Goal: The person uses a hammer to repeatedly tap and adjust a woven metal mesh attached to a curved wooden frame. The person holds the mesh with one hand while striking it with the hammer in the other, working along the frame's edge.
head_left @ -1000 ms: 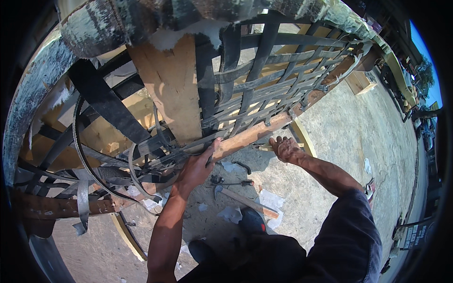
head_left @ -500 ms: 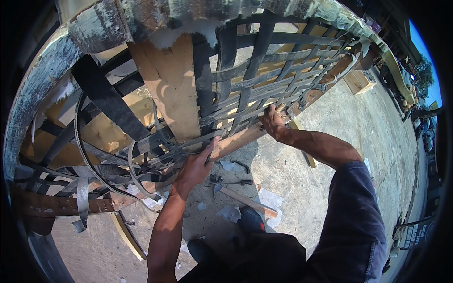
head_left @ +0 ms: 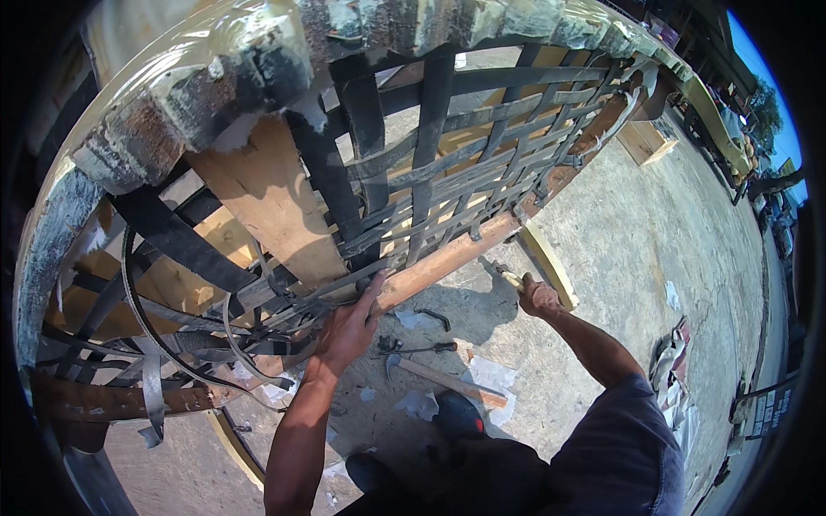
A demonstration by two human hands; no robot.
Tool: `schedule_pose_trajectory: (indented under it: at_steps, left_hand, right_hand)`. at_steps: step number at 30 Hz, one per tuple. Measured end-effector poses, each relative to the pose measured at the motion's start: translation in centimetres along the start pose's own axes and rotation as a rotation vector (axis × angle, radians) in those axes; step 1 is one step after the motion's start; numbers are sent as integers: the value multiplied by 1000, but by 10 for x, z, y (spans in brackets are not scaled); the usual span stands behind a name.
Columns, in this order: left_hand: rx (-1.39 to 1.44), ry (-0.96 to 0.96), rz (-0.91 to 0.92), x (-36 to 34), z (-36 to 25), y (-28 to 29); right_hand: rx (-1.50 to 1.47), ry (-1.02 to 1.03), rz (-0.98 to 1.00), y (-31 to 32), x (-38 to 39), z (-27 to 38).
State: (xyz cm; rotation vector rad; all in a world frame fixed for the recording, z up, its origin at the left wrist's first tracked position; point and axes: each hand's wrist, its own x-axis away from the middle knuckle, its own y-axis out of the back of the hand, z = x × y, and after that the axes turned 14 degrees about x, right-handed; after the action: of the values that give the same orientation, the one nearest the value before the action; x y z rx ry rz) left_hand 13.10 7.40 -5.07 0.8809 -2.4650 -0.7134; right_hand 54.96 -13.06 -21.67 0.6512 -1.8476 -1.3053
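An upturned furniture frame (head_left: 163, 120) has woven black straps (head_left: 430, 120), some hanging loose, and a pale wooden board (head_left: 258, 206). My left hand (head_left: 342, 331) grips the bare wooden rail (head_left: 439, 262) along its lower edge. My right hand (head_left: 540, 297) is closed on a tool with a yellowish handle (head_left: 512, 277) and a small tip, out to the right below the rail. On the ground under the frame lie a hammer (head_left: 439, 378), a thin dark rod tool (head_left: 409, 350) and a curved dark piece (head_left: 434, 316).
Torn white scraps (head_left: 490, 378) lie on the concrete ground (head_left: 645, 249). A long yellow strip (head_left: 551, 262) is beyond my right hand. A wooden box (head_left: 645, 142), crumpled material (head_left: 671, 387) and a dark sign board (head_left: 766, 408) stand or lie to the right.
My right hand rose to the rail with the tool half a second ago, then moved down and right, away from it. My left hand stays on the rail; the view has shifted slightly.
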Motion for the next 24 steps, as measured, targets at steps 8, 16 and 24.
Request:
schedule_pose_trajectory:
  at_steps: [8, 16, 24]
  left_hand:
    - [-283, 89, 353, -41, -76, -58]
    - [194, 216, 296, -193, -70, -150]
    - [36, -47, 562, -154, -51, -166]
  right_hand:
    - [95, 373, -159, 29, -25, -36]
    - [803, 294, -81, 139, -63, 6]
    - [1293, 337, -217, 177, -74, 24]
